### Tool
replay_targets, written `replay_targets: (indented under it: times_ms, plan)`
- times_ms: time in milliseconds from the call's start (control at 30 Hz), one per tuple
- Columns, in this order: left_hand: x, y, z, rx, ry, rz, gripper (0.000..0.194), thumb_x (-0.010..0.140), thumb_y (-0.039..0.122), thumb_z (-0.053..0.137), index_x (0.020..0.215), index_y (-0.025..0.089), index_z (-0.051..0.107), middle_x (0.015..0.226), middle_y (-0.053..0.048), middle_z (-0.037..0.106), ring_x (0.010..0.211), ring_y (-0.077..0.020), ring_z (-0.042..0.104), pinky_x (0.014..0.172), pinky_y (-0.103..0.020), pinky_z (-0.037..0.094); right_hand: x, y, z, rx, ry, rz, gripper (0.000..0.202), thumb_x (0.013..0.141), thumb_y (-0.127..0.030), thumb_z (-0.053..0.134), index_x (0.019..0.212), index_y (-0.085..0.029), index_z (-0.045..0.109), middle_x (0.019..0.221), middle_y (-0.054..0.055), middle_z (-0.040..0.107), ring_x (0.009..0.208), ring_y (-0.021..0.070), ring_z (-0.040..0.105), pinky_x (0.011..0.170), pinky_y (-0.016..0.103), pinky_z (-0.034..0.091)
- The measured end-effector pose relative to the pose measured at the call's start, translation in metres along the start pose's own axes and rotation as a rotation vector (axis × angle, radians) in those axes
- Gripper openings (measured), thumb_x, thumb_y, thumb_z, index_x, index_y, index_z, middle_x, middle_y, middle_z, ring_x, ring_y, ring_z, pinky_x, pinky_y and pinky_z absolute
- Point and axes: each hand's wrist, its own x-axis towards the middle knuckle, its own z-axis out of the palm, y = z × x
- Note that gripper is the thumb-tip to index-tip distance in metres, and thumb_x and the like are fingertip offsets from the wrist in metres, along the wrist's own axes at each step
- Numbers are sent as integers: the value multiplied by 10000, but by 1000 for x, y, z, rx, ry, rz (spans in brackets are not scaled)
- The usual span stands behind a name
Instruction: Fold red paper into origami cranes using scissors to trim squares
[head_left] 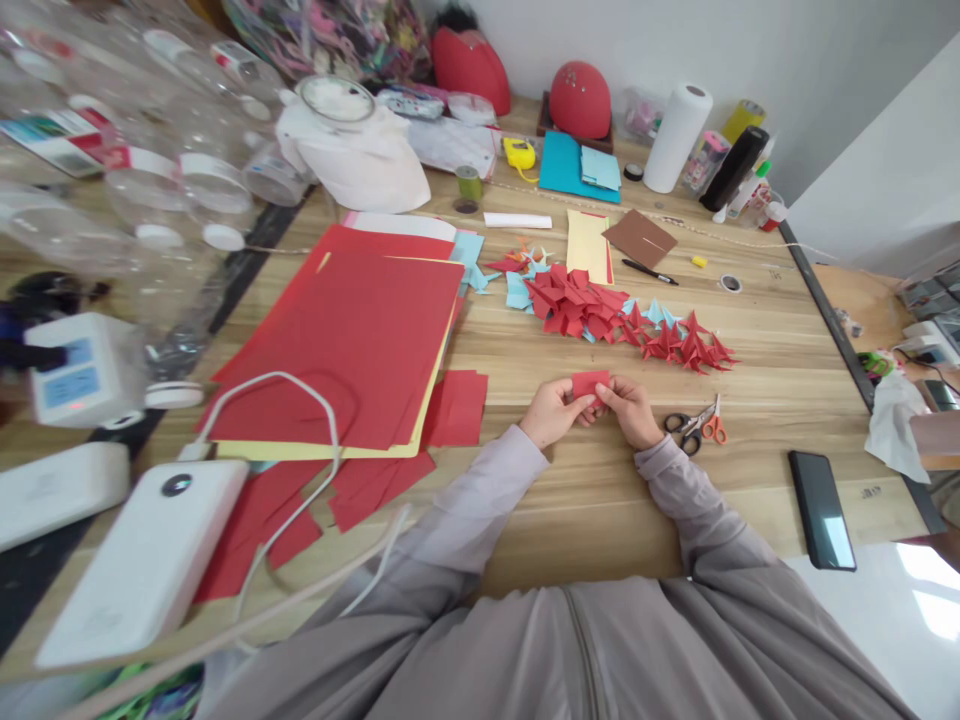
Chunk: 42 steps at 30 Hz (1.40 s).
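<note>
Between my two hands is a small red paper piece (590, 382), held just above the wooden table. My left hand (553, 410) pinches its left side, thumb along the lower edge. On its right side, my right hand (630, 408) grips it with thumb and fingers. Beyond the hands lies a pile of folded red paper shapes (574, 303), with pointed red ones (694, 345) at its right end and some light blue ones among them. Large red sheets (360, 340) are stacked to the left, with cut red pieces (459, 408) beside them.
Black scissors (691, 432) and orange-handled scissors (715, 428) lie right of my right hand. A phone (821, 510) is farther right. White power banks (142, 565) with a cable (300, 380) are at the left, near plastic bottles (214, 190). A paper roll (677, 138) stands at the back.
</note>
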Motion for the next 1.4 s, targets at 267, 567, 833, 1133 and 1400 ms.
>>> replay_targets:
  times_ms: [267,567,833,1133,1400]
  plan:
    - [1,2,-4,-58,-64,12,365,626,412,740,760,103,601,589,-25,649,493,-129,615,486,-246,511,0,2,-2,46,33,43,371,751,-481,644,572,-169,553,510,-14,602,453,87,515,479,219,386]
    - [-1,1,-3,-15,-11,35,356,622,411,746,743,101,619,573,-29,644,451,-109,579,470,-241,500,-2,-7,4,27,7,23,317,641,-428,752,591,-175,567,543,-11,634,487,103,554,504,232,433]
    - [-2,3,-3,25,-37,26,328,648,410,727,693,107,608,554,-32,640,482,-124,601,490,-246,515,-1,-2,1,52,68,27,357,737,-446,667,544,-166,558,480,-19,587,431,84,506,467,221,379]
    - [-1,1,-4,29,6,50,341,646,422,725,617,114,580,546,-47,646,478,-134,608,491,-257,523,0,-4,2,3,55,30,348,704,-459,688,554,-166,575,515,-8,608,457,94,521,485,231,397]
    - [-1,4,-6,-16,-88,49,340,657,427,714,659,105,605,601,-54,656,531,-141,628,521,-266,538,-2,-7,1,7,3,32,315,692,-447,702,589,-171,589,535,-18,593,488,91,499,515,236,406]
